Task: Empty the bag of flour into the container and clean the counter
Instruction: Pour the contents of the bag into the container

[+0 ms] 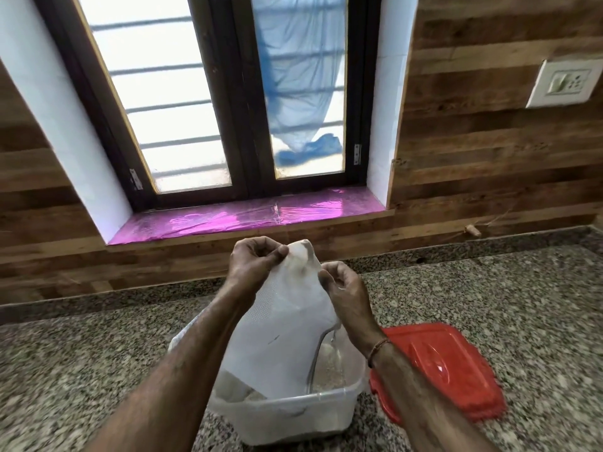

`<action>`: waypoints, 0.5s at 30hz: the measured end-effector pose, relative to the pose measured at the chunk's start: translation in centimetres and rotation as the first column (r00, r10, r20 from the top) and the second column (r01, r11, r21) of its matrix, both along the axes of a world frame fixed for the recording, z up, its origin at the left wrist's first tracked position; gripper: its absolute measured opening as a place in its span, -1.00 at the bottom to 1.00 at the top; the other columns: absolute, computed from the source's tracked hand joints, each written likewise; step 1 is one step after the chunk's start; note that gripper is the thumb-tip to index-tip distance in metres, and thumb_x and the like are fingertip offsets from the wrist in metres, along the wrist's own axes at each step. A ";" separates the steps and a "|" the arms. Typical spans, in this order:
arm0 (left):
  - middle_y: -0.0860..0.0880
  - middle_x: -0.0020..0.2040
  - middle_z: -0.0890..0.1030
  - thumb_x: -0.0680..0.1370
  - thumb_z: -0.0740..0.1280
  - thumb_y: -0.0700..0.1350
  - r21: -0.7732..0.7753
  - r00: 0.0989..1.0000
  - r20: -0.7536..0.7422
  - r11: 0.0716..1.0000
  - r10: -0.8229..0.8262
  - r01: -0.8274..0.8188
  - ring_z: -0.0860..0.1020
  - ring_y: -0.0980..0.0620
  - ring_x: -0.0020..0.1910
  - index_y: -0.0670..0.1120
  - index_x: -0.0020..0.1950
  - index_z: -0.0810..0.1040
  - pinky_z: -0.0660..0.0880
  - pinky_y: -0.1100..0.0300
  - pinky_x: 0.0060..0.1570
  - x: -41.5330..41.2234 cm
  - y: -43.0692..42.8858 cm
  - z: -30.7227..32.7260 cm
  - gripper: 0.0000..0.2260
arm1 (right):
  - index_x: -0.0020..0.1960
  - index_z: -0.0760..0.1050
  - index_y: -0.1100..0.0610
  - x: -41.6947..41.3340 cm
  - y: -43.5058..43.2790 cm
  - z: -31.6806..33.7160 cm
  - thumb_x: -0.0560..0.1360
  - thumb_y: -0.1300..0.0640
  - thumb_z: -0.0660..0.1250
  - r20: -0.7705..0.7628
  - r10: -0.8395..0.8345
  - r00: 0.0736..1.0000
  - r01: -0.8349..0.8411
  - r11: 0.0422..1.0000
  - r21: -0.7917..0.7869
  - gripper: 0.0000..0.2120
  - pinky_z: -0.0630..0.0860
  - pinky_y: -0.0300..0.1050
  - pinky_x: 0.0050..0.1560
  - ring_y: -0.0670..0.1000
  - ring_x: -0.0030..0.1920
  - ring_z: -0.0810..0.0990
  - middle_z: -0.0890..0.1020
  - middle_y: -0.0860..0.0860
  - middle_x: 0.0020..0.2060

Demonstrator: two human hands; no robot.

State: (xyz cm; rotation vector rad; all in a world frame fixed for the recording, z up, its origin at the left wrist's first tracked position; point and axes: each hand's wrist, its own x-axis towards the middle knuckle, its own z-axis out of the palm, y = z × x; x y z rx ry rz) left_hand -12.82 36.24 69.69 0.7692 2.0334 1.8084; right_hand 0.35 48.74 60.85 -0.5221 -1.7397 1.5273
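Note:
A white flour bag (280, 321) hangs upside down over a clear plastic container (293, 412) on the granite counter (98, 370). My left hand (254, 262) pinches the bag's raised bottom corner at the top. On the bag's right edge, a little lower, my right hand (342, 288) pinches it. The bag's mouth reaches down into the container, where pale flour (329, 370) lies.
A red lid (450, 370) lies flat on the counter right of the container. Behind stands a wood-panel wall with a window and a pink sill (248, 216). A switch plate (567, 83) is on the right wall.

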 end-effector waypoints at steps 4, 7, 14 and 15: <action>-0.07 -0.28 0.67 0.51 0.52 -0.17 0.003 0.998 0.027 0.999 0.050 -0.050 0.57 0.04 -0.28 -0.17 -0.18 0.70 0.53 0.14 -0.25 0.0 0.2 -0.4 -0.89 | -0.15 0.65 0.03 -0.3 0.0 1.8 0.49 -0.19 0.47 0.048 -0.046 0.998 0.039 0.991 0.126 -0.72 0.58 0.09 -0.13 -0.07 -0.23 0.63 0.71 -0.08 -0.25; -0.09 -0.28 0.67 0.51 0.53 -0.16 0.022 0.996 0.018 0.996 0.085 -0.086 0.56 0.02 -0.28 -0.15 -0.20 0.70 0.51 0.12 -0.26 -0.1 0.1 -0.4 -0.89 | 0.00 0.72 -0.02 -0.1 -0.1 2.3 0.52 -0.14 0.44 0.027 -0.076 0.997 0.071 0.985 0.157 -0.79 0.67 0.14 -0.07 0.00 -0.11 0.72 0.76 -0.09 -0.14; -0.14 -0.28 0.68 0.49 0.54 -0.12 -0.085 0.994 -0.111 0.996 0.007 -0.016 0.53 0.04 -0.29 -0.10 -0.26 0.69 0.47 0.09 -0.28 1.0 0.3 -1.0 -0.86 | -0.10 0.72 0.05 -1.3 1.7 5.7 0.51 0.06 0.49 0.085 -0.146 0.986 0.108 0.932 0.347 -0.93 0.66 0.05 -0.07 -0.07 -0.12 0.69 0.71 -0.10 -0.14; -0.13 -0.28 0.69 0.49 0.54 -0.12 -0.092 0.989 -0.145 0.996 0.004 -0.018 0.53 0.07 -0.30 -0.09 -0.27 0.69 0.46 0.11 -0.31 1.1 0.3 -0.9 -0.86 | -0.09 0.71 0.02 -1.3 1.8 6.2 0.51 0.06 0.49 0.104 -0.142 0.984 0.092 0.919 0.384 -0.95 0.66 0.04 -0.09 -0.08 -0.13 0.68 0.71 -0.11 -0.16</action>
